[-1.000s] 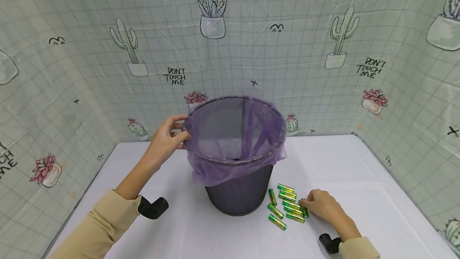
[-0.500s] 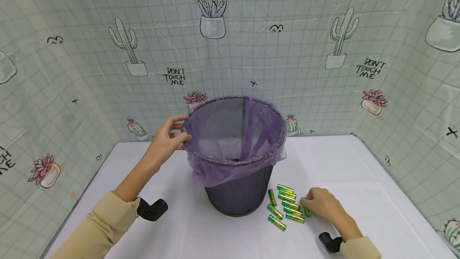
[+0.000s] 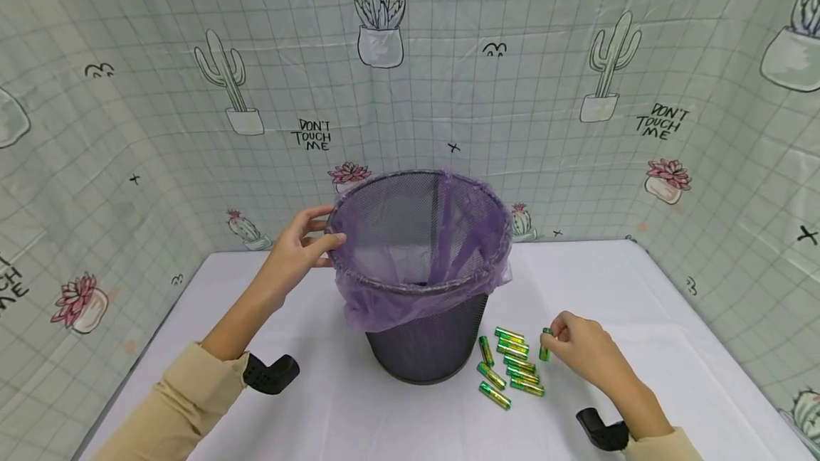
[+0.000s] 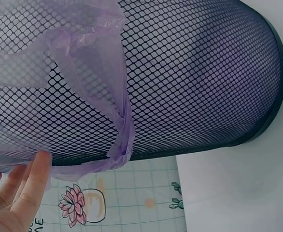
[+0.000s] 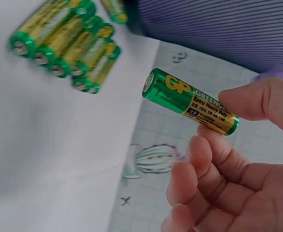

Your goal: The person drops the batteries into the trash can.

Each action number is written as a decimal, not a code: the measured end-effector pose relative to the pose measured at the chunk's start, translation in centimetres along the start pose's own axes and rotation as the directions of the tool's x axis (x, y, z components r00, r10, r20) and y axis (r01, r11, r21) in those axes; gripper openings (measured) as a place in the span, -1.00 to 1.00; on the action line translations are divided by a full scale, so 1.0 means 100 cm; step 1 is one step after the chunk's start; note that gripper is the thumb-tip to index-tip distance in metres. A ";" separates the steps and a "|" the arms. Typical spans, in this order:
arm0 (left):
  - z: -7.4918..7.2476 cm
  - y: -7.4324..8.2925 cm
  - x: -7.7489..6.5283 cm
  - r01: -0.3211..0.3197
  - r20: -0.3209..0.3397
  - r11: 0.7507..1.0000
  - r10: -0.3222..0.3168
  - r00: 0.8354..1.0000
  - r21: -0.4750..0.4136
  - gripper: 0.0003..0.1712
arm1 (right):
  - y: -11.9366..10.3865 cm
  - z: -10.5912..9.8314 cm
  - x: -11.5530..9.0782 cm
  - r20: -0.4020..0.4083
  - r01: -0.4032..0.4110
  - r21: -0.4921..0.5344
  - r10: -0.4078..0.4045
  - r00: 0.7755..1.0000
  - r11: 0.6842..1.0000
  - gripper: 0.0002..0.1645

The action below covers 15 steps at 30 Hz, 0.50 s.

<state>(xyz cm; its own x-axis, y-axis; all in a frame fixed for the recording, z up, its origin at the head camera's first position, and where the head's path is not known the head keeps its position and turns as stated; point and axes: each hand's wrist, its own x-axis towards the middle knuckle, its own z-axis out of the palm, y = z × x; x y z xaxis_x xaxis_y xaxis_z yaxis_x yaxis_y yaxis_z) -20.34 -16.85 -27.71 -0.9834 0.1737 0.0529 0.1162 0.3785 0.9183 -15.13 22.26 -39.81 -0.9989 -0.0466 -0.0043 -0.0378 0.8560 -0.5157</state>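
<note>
A black mesh wastebasket [image 3: 426, 347] stands upright on the white-covered table, lined with a thin purple plastic bag [image 3: 384, 311] folded out over its rim. My left hand [image 3: 296, 242] holds the left side of the rim, thumb over the inside and fingers outside; the left wrist view shows the fingers [image 4: 31, 181] against the bag. To the right of the basket, my right hand [image 3: 586, 348] pinches a green-and-gold AA battery [image 5: 190, 104] between thumb and fingertips, raised above the table. Several matching batteries [image 3: 520, 363] lie loose near the basket's base.
The white tabletop [image 3: 307, 383] ends at a fabric backdrop [image 3: 538, 105] printed with cacti, which rises behind and on both sides. Black wrist devices [image 3: 272, 374] sit by the sleeve cuffs.
My right hand has lifted one battery off the table beside the others, moving up and slightly back from me. The left hand stays at the rim, and the basket has not moved.
</note>
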 end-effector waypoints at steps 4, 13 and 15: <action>0.000 -0.002 -0.001 0.000 -0.010 1.000 0.000 1.000 0.010 -0.29 | -0.014 -0.012 -0.004 -0.042 0.036 0.008 -0.035 0.998 0.999 -0.75; 0.007 -0.011 0.000 -0.091 -0.065 0.994 0.095 0.993 0.059 -0.35 | -0.049 -0.036 -0.016 -0.174 0.152 0.026 -0.145 0.974 0.988 -0.84; 0.008 -0.012 0.000 -0.109 -0.076 0.992 0.114 0.991 0.068 -0.36 | -0.057 -0.041 -0.018 -0.204 0.180 0.025 -0.171 0.964 0.983 -0.85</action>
<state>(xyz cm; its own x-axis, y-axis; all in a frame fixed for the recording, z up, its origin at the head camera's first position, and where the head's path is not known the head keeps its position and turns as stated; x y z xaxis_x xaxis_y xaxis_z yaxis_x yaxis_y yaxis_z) -20.32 -16.54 -29.14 -0.9714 0.1459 0.1873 0.2321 0.4183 0.8782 -13.19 19.63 -33.34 -0.9621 -0.0859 0.2590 -0.2158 0.8203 -0.5297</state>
